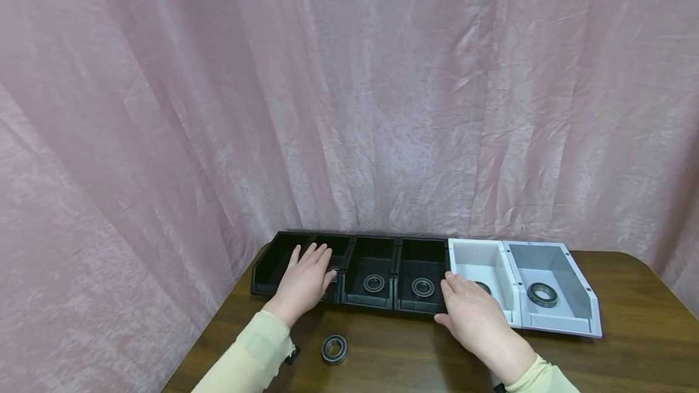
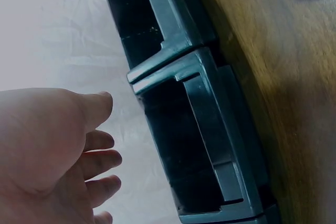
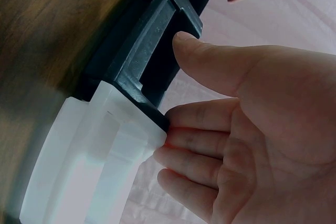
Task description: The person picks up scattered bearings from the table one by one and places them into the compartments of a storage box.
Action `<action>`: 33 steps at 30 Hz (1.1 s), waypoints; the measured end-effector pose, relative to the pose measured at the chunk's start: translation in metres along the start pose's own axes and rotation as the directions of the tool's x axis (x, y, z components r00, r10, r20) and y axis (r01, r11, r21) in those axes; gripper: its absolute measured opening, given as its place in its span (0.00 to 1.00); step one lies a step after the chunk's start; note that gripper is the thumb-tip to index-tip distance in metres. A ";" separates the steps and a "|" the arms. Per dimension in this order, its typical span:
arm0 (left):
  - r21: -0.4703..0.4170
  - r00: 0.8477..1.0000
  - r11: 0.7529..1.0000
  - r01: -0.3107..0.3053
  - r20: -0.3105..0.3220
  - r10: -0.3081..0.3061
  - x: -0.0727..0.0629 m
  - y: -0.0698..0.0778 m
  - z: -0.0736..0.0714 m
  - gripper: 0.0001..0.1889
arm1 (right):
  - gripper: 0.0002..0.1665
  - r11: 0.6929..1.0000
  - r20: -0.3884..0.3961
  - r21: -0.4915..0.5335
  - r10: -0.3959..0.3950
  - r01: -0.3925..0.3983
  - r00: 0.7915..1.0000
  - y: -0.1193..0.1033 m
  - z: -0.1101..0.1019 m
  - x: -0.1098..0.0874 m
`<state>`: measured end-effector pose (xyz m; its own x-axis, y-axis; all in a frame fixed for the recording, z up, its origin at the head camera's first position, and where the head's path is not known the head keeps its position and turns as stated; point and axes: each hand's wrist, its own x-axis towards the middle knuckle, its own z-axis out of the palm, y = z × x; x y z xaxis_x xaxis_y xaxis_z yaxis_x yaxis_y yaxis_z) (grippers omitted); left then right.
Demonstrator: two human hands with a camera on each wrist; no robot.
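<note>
My left hand is spread palm down over the black bins at the left, its fingers straight and holding nothing. Partly behind its fingers lies a bearing in the second black bin. At the wall where the rightmost black bin meets the white bin, my right hand rests its extended fingertips on the rim; the right wrist view shows them right at that joint. A loose ball bearing lies on the table in front of the bins, between the two hands.
Bearings also lie in the third black bin, the rightmost black bin and the grey bin at the right end. The white bin's bearing is mostly covered by my right hand. Behind the wooden table hangs a pink curtain.
</note>
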<state>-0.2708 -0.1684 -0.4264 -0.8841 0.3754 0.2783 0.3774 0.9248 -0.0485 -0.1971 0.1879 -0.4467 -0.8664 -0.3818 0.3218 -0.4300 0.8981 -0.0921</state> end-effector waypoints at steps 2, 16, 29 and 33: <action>-0.002 1.000 1.000 -0.001 0.003 0.001 -0.002 0.002 -0.001 0.31 | 0.38 1.000 0.004 0.003 0.002 -0.002 1.000 0.000 0.000 0.000; -0.028 1.000 0.999 -0.026 0.009 0.027 -0.021 0.008 -0.002 0.35 | 0.38 1.000 0.010 0.004 0.001 -0.001 1.000 0.002 0.002 -0.001; -0.018 0.998 0.998 -0.068 -0.005 0.068 -0.038 0.014 -0.007 0.36 | 0.38 1.000 0.016 0.017 0.004 -0.004 1.000 0.000 0.001 0.001; -0.012 0.997 0.997 -0.072 0.006 0.072 -0.042 0.016 -0.007 0.37 | 0.38 1.000 0.022 0.021 0.008 -0.008 1.000 0.000 0.000 0.002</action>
<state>-0.2259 -0.1701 -0.4320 -0.8559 0.4417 0.2688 0.4437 0.8944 -0.0570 -0.1987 0.1875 -0.4464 -0.8752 -0.3793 0.3001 -0.4278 0.8966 -0.1143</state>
